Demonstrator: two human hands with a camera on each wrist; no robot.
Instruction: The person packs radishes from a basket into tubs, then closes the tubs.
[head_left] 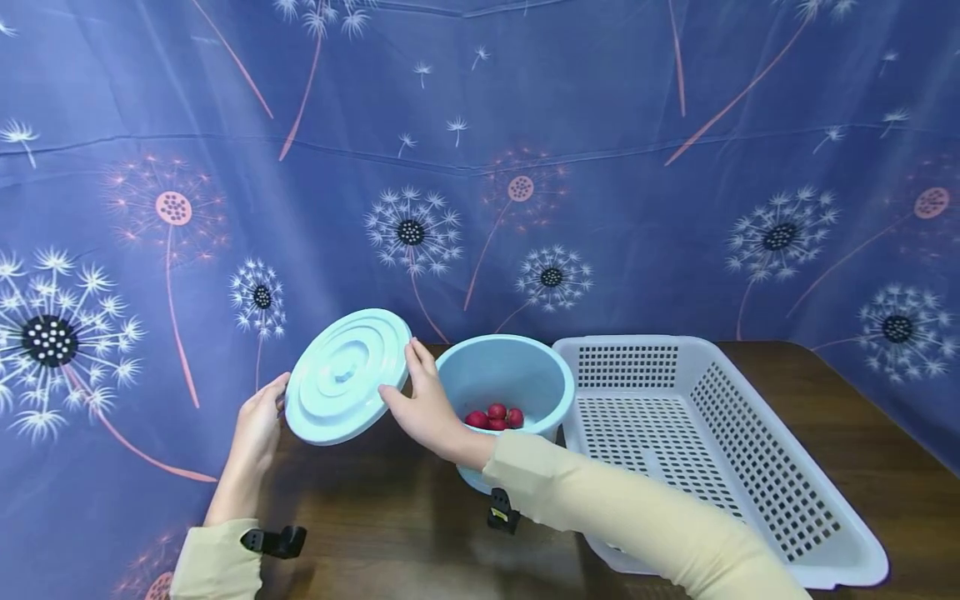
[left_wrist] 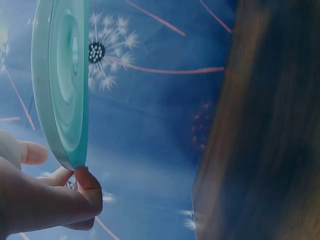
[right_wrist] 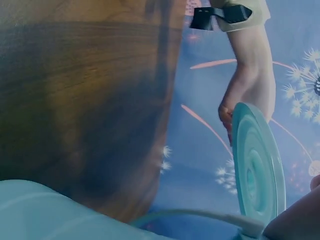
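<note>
A light blue round lid (head_left: 330,408) with ringed ridges is held tilted in the air, left of a light blue bucket (head_left: 517,367). My left hand (head_left: 257,429) grips the lid's left edge; in the left wrist view its fingers (left_wrist: 89,192) pinch the rim. On the opposite edge my right hand (head_left: 431,408) holds the lid, thumb on the ridged face. The right wrist view shows the lid (right_wrist: 257,165) nearly edge-on, with most of the right hand out of frame. Several small red round items (head_left: 497,412) lie in the bucket, their kind unclear. My right forearm crosses before the bucket.
A large white slotted plastic basket (head_left: 813,475) stands right of the bucket on the dark wooden table (head_left: 390,542). Behind the table hangs a blue cloth (head_left: 637,225) with dandelion prints. Each wrist wears a black camera mount (head_left: 276,542).
</note>
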